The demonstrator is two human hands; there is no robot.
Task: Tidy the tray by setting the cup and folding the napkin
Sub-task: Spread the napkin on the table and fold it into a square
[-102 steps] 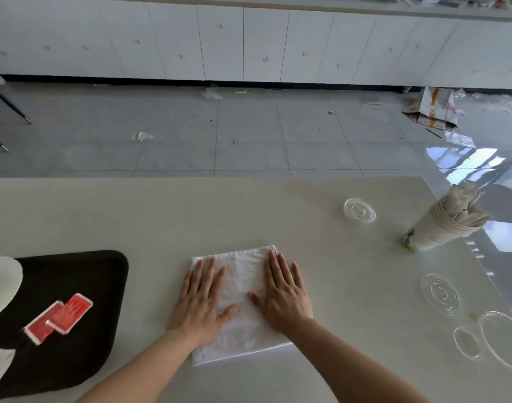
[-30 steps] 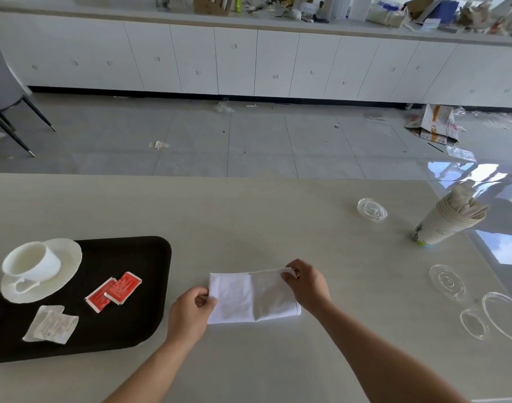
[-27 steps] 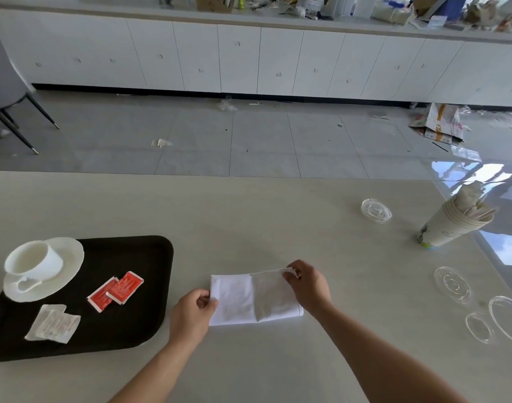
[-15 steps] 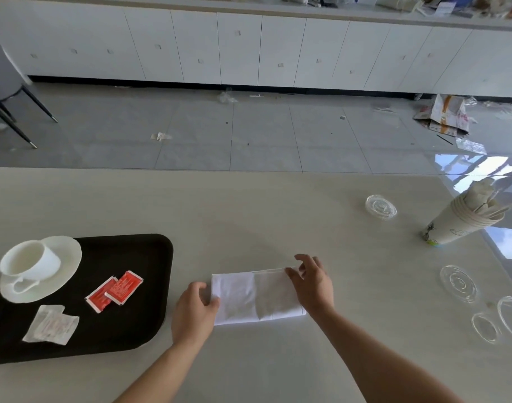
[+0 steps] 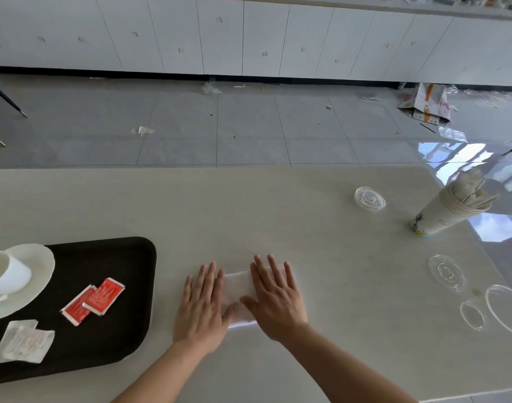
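A white napkin (image 5: 237, 289), folded into a narrow strip, lies on the table right of the black tray (image 5: 118, 254). My left hand (image 5: 202, 306) and my right hand (image 5: 275, 298) press flat on it with fingers spread, covering most of it. A white cup (image 5: 7, 274) sits on a white saucer (image 5: 39, 266) at the tray's far left corner. Two red packets (image 5: 93, 299) and two white packets (image 5: 23, 341) lie on the tray.
A stack of paper cups (image 5: 449, 207) holding wooden sticks stands at the right. Clear plastic lids lie near it: one (image 5: 369, 199) farther back, others (image 5: 447, 271) (image 5: 508, 312) along the right edge. The near table edge runs just below my forearms.
The hands went from pinching the napkin's two ends to lying flat, palms down, on top of it. The napkin is now a narrower strip than 3.4 s ago.
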